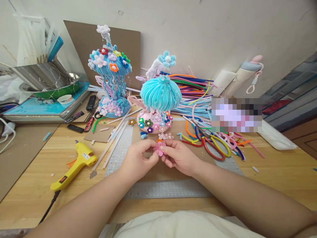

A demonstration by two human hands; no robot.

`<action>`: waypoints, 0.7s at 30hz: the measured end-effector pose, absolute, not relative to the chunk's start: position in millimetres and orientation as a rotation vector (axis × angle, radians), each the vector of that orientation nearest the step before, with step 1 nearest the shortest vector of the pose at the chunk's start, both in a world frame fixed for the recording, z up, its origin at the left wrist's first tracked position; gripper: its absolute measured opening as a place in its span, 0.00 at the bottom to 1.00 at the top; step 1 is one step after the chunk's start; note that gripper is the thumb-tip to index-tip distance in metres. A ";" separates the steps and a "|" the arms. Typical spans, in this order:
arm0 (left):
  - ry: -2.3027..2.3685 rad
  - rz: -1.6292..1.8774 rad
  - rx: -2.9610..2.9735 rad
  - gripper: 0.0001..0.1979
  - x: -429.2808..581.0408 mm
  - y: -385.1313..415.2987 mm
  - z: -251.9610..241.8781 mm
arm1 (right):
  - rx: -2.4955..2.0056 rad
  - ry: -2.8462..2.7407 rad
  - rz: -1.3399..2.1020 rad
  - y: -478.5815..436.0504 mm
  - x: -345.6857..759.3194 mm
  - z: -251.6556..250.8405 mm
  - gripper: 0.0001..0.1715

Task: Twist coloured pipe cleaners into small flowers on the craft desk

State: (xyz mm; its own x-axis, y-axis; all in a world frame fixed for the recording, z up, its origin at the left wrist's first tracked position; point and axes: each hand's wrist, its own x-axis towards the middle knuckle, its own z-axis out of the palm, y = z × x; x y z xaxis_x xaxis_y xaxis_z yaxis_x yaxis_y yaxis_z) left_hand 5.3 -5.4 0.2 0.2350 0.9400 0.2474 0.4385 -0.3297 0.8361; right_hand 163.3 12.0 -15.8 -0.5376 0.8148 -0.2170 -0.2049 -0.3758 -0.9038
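Between my two hands, above the cardboard in the middle of the table, is a small pink pipe-cleaner flower (160, 149). My left hand (141, 158) pinches its left side with thumb and forefinger. From the other side, the thumb and fingers of my right hand (179, 156) grip it too. A bit of orange (159, 140) shows just behind the pink petals. Beyond my hands stands a turquoise pipe-cleaner jellyfish (160, 94) on a pink round base (152, 127) dotted with small flowers. Small pale pink flowers (166, 136) and a blue curled piece (143, 135) lie before that base.
A yellow glue gun (76, 165) lies left, its cord running forward. Red-and-yellow-handled scissors (210, 142) rest right among cut pipe cleaners. A finished-looking blue jellyfish (111, 69) stands back left. Behind are pipe-cleaner bundles (193, 84), and a metal pot (42, 76) stands far left.
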 end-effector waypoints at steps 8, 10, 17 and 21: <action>1.143 0.975 1.712 0.05 6.7 -4.8 0.2 | -0.993 -1.154 1.839 13.9 162.3 -11.4 0.10; 1.101 1.004 1.481 0.06 7.8 -2.1 -1.8 | -1.042 -1.222 1.793 14.2 163.5 -11.7 0.10; 1.047 1.019 1.255 0.07 10.3 1.3 -0.4 | -0.969 -1.278 1.813 14.9 164.1 -12.4 0.12; 1.116 1.023 1.439 0.05 8.0 -0.4 -3.6 | -0.981 -1.201 1.850 14.9 164.0 -11.8 0.12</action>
State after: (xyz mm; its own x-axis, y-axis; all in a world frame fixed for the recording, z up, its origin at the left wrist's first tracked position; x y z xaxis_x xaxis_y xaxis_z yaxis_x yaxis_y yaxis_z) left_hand 8.0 -0.4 -3.6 0.2149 0.9758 0.0402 0.1245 -0.0682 0.9899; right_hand 164.0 14.9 -11.8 -0.4583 0.8628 -0.2136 -0.1563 -0.3148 -0.9362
